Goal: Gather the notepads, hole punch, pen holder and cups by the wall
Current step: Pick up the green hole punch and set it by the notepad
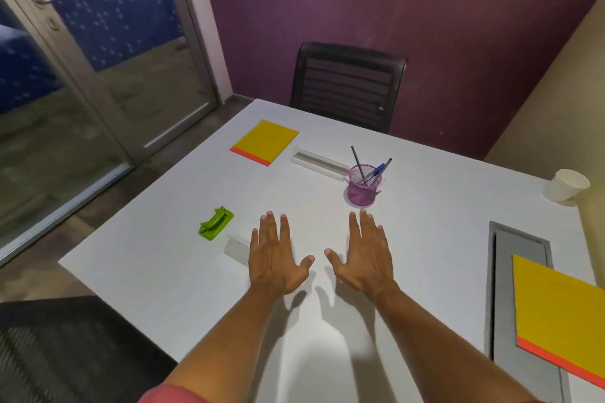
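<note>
Left hand point(276, 258), right hand point(363, 257): fingers spread, empty, over white table point(163, 258) | green hole punch point(216, 224) left | purple mesh pen holder point(361, 188) ahead | yellow notepads point(265, 142) far-left, point(559, 311) right | white paper cup point(566, 185) by beige wall point(556, 108)

Hole punch point(216, 223) left — pen holder point(362, 186) right

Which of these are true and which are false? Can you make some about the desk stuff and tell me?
1. Both hands, left hand and right hand, are empty. True.
2. The pen holder is green. False: it is purple; the hole punch is green.
3. The cup lies tipped over. True.
4. Pens stand in the holder. True.
5. Two notepads are stacked. False: one notepad is far, the other notepad near.
</note>
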The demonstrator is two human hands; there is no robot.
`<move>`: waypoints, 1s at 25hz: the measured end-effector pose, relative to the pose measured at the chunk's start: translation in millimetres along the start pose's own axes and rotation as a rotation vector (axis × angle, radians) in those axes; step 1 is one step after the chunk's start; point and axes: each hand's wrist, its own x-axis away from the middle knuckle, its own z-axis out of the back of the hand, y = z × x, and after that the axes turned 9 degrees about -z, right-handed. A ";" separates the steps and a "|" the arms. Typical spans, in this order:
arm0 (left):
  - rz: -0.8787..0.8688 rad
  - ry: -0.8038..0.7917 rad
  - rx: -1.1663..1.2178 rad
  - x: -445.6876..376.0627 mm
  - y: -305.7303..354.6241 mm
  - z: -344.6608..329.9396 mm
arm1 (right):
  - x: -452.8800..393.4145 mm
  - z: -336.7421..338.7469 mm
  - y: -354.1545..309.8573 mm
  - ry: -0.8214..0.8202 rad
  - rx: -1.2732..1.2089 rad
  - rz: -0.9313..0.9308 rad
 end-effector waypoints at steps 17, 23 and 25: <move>0.436 0.001 0.253 -12.4 -180.9 -30.5 | -98.6 -107.1 -198.2 -0.236 0.075 0.240; 0.557 -0.091 0.444 -31.2 -203.5 -45.1 | -123.4 -133.0 -241.8 -0.371 -0.029 0.255; 0.580 -0.082 0.485 -39.6 -206.1 -44.4 | -130.8 -142.4 -254.0 -0.428 -0.047 0.242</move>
